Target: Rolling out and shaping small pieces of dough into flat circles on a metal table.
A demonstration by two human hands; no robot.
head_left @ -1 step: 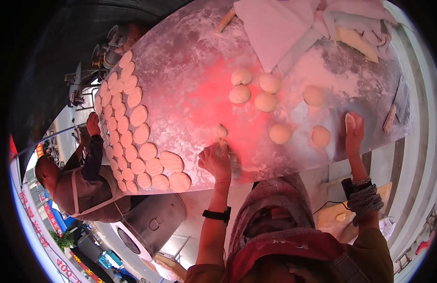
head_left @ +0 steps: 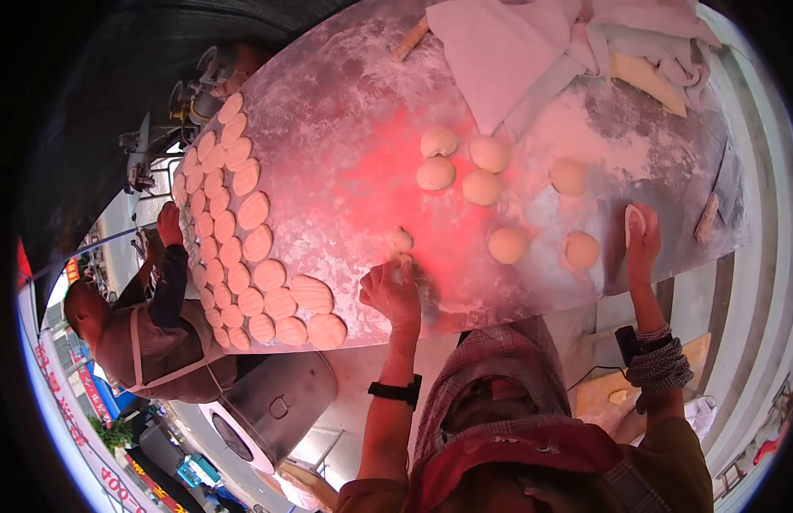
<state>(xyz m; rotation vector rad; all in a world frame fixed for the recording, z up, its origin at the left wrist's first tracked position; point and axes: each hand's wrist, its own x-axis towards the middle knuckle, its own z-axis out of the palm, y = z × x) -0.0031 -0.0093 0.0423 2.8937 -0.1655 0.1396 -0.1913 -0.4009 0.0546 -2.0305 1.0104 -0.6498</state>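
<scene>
Left hand: fingers curled by small dough lump; grip, I can't tell.
Right hand: fingers closed on pale flat piece.

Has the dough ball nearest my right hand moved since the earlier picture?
No, the dough ball shows no visible shift against the table's near edge.

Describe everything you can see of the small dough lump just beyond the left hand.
The small dough lump is pale, matte and roughly rounded, smaller than the dough balls to its right, and lies apart from them on the floured table. The left hand is close by its near side; whether they touch is too fine to tell.
</scene>
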